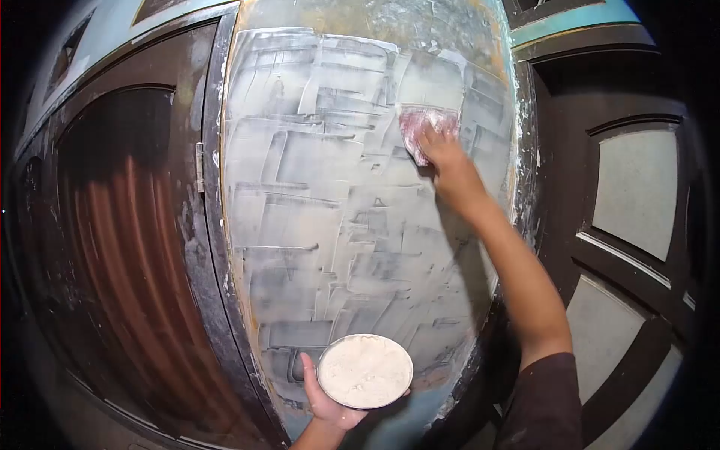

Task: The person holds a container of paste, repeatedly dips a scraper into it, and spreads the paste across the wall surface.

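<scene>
My left hand [330,409] supports a round, shallow bowl [358,407] from below, thumb up along its left side. Pale cream putty [366,369] fills the bowl almost to the rim. Higher up and to the right, my right hand [450,165] grips a pinkish-red, putty-smeared spreader [414,129] and presses it against the wall [311,221]. Overlapping whitish-grey strokes with raised ridges cover most of that wall. The spreader's lower part is partly hidden behind my fingers.
On the left stands a dark brown door [191,247] with a reddish-brown curtain-like panel [127,232]. A dark panelled door [574,187] with pale panes is at the right. Bare, mottled wall [367,19] shows above the coated area.
</scene>
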Tool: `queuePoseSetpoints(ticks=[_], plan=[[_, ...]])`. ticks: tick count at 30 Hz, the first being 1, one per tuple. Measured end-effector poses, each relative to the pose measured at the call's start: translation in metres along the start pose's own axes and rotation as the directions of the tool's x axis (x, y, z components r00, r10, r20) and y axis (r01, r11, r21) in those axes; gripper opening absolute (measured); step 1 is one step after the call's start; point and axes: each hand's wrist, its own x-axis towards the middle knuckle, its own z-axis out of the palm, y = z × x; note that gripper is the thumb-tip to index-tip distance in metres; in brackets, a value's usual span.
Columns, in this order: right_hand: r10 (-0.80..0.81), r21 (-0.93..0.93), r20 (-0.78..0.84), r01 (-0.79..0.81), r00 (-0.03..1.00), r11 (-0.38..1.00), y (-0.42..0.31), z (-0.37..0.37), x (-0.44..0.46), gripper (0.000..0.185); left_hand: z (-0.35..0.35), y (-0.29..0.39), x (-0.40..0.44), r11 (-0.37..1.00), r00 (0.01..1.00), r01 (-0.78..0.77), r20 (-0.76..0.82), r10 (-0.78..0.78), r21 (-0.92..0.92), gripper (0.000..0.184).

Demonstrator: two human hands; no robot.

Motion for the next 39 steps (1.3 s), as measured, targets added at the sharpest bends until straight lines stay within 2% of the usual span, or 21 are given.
queuePoseSetpoints(ticks=[5,7,8,9,11,13,14,15,17,19,22,25,26,27,28,29,30,33,34,36,39], plan=[[-0.016,-0.022,0.008,0.016,1.0,1.0,-0.035,-0.029,-0.025,0.07,-0.005,-0.005,0.0,1.0,1.0,0.006,-0.003,-0.005,0.029,0.102],[-0.034,0.086,-0.107,0.043,0.994,0.995,-0.028,-0.055,0.005,0.07,-0.009,-0.007,0.0,0.999,0.998,-0.01,-0.055,0.007,-0.051,0.104],[-0.032,0.089,-0.107,0.042,0.994,0.995,-0.019,-0.056,0.023,0.07,-0.005,-0.006,0.0,0.999,0.999,-0.013,-0.048,0.014,0.034,0.101],[-0.012,0.052,-0.169,0.022,0.986,0.998,-0.007,-0.056,0.044,0.071,-0.011,-0.007,0.002,0.993,1.0,-0.005,0.012,0.007,-0.122,0.105],[0.005,0.014,-0.227,-0.002,0.974,1.0,0.008,-0.054,0.07,0.072,-0.012,-0.007,0.004,0.993,0.999,0.005,0.035,-0.001,-0.118,0.105],[0.039,-0.088,-0.095,-0.047,0.995,0.995,0.014,-0.045,0.084,0.073,-0.015,-0.01,0.006,0.992,1.0,0.004,0.026,0.0,-0.124,0.105],[0.004,0.059,-0.027,-0.002,1.0,0.998,0.025,-0.029,0.082,0.072,-0.017,-0.01,0.005,0.992,1.0,0.0,0.016,0.002,-0.124,0.105],[0.053,-0.074,0.005,-0.052,0.999,0.996,0.005,-0.025,0.068,0.072,-0.019,-0.01,0.005,0.987,1.0,-0.003,0.011,0.005,-0.161,0.106],[-0.021,0.002,0.033,0.02,0.999,1.0,-0.006,-0.007,0.039,0.073,-0.021,-0.011,0.003,0.994,1.0,-0.005,-0.007,0.004,-0.105,0.106],[0.037,-0.036,0.128,-0.033,0.991,0.999,-0.043,-0.008,-0.002,0.081,-0.022,-0.012,0.001,0.994,1.0,-0.005,-0.015,0.003,-0.112,0.105],[-0.07,0.002,0.124,0.07,0.99,0.998,-0.071,0.004,-0.057,0.079,-0.021,-0.014,-0.003,0.995,0.999,-0.012,-0.035,0.009,-0.1,0.105],[-0.028,0.087,0.117,0.017,0.993,0.996,-0.078,-0.017,-0.068,0.079,-0.023,-0.016,-0.005,0.996,0.995,-0.024,-0.099,0.015,-0.088,0.106],[0.002,0.146,0.018,-0.004,1.0,0.989,-0.073,-0.027,-0.057,0.081,-0.023,-0.016,-0.006,0.996,0.993,-0.035,-0.113,0.026,-0.079,0.106],[0.032,0.155,-0.114,-0.014,0.993,0.988,-0.069,-0.041,-0.04,0.072,-0.022,-0.017,-0.007,0.996,0.991,-0.046,-0.13,0.037,-0.07,0.106],[-0.007,0.092,-0.211,0.027,0.977,0.995,-0.058,-0.052,-0.019,0.073,-0.026,-0.018,-0.006,0.997,0.986,-0.049,-0.162,0.039,-0.055,0.106],[-0.052,0.06,-0.273,0.071,0.961,0.996,-0.038,-0.057,0.002,0.074,-0.027,-0.018,-0.005,0.995,0.996,-0.022,-0.083,0.014,-0.094,0.106],[0.036,0.102,-0.262,-0.009,0.964,0.995,-0.023,-0.06,0.021,0.075,-0.026,-0.018,-0.004,0.994,0.998,-0.019,-0.056,0.013,-0.103,0.106],[0.062,0.023,-0.172,-0.059,0.983,0.998,0.023,-0.047,0.05,0.075,-0.021,-0.022,-0.003,0.994,0.999,-0.018,-0.04,0.014,-0.108,0.106],[0.063,0.021,-0.174,-0.061,0.983,0.998,0.024,-0.04,0.045,0.075,-0.019,-0.022,-0.003,0.995,0.998,-0.025,-0.056,0.02,-0.102,0.105],[0.071,0.04,0.007,-0.072,0.997,0.997,0.018,-0.022,0.022,0.073,-0.018,-0.023,-0.003,0.996,0.996,-0.032,-0.081,0.026,-0.081,0.103],[0.038,0.011,0.011,-0.039,0.999,0.999,-0.028,0.002,-0.045,0.065,-0.019,-0.023,-0.005,0.996,0.996,-0.031,-0.085,0.023,-0.089,0.103]])
